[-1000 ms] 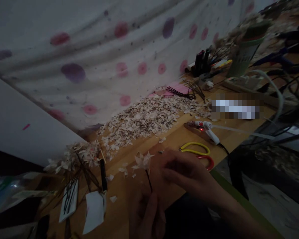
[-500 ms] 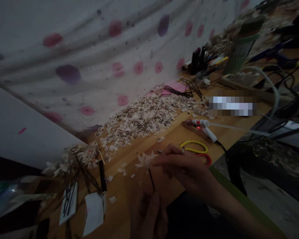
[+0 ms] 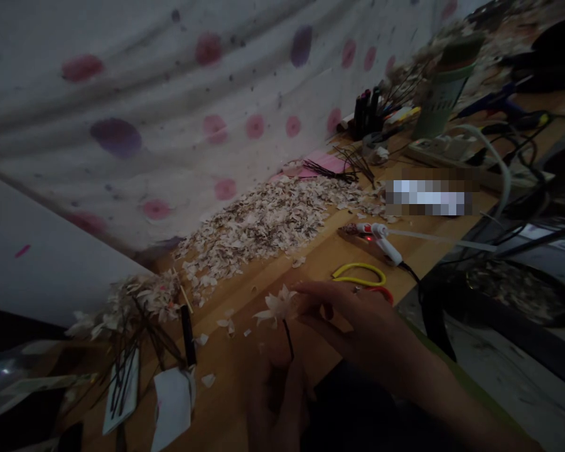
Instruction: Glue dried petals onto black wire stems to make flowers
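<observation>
A pale artificial flower (image 3: 274, 307) with pointed petals stands upright on a short dark stem (image 3: 288, 340) near the table's front edge. My left hand (image 3: 280, 402) pinches the lower end of that stem between thumb and finger. From the right, my right hand (image 3: 358, 323) has its thumb and index fingertips closed about the petals on the flower's near-right side. Shadow keeps me from seeing exactly how much petal is between them. Scissors with yellow and red handles (image 3: 360, 269) lie just beyond my right hand, partly covered by it.
Loose petals (image 3: 268, 220) lie heaped along the spotted curtain (image 3: 169, 144). A white glue gun (image 3: 386, 242) with a lit red light rests at the right. Finished-looking flowers (image 3: 127, 301) and stems lie at the left. A green bottle (image 3: 445, 88) stands behind a power strip (image 3: 475, 168).
My right hand's fingers have shifted from lying across the flower to its right side, uncovering more petals. My left hand keeps hold of the stem. The view has turned slightly right.
</observation>
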The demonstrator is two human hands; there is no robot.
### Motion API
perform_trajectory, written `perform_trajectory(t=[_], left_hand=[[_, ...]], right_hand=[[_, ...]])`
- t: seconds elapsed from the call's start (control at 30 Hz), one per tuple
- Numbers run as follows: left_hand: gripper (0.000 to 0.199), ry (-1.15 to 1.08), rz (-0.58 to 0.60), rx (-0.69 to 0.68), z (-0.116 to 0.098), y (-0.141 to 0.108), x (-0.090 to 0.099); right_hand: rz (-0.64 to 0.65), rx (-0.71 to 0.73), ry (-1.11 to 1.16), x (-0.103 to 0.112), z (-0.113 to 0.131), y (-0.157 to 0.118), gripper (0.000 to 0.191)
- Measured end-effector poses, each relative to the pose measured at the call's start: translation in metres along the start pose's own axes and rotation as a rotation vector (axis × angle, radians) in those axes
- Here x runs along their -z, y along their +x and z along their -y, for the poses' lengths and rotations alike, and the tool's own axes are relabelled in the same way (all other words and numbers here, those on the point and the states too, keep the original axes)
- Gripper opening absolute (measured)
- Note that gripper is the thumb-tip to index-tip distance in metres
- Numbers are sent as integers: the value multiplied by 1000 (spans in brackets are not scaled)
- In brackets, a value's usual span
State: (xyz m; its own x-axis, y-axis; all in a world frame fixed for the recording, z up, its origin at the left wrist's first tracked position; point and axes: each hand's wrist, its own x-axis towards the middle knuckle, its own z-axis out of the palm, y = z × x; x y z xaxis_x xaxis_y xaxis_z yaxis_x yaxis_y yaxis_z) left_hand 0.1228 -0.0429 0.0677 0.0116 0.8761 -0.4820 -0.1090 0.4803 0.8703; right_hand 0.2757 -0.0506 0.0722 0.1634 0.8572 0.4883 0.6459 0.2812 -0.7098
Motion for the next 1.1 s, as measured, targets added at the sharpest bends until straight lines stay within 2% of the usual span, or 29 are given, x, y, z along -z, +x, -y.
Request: perform_trajectory(t=[0.23,0.37,0.5,0.67,0.8,1.1], left_hand=[[49,152,25,-134,6,2,3],[47,252,52,-184,10,5,6],[44,281,45,-174,13,7,10],[39,265,19,-96,13,8,14],[36,258,38,-92,12,8,14],[34,275,39,-118,13,7,16]], right_hand=[[35,-17,-76,0,0,-1,38],[-24,23,-116,1,2,1,35],[-57,48,-107,0,3,1,36],[-65,30,-56,-1,4,3,32],[-63,32,-53,-1,5,3,29],[-58,18,-46,-2,7,2,41]])
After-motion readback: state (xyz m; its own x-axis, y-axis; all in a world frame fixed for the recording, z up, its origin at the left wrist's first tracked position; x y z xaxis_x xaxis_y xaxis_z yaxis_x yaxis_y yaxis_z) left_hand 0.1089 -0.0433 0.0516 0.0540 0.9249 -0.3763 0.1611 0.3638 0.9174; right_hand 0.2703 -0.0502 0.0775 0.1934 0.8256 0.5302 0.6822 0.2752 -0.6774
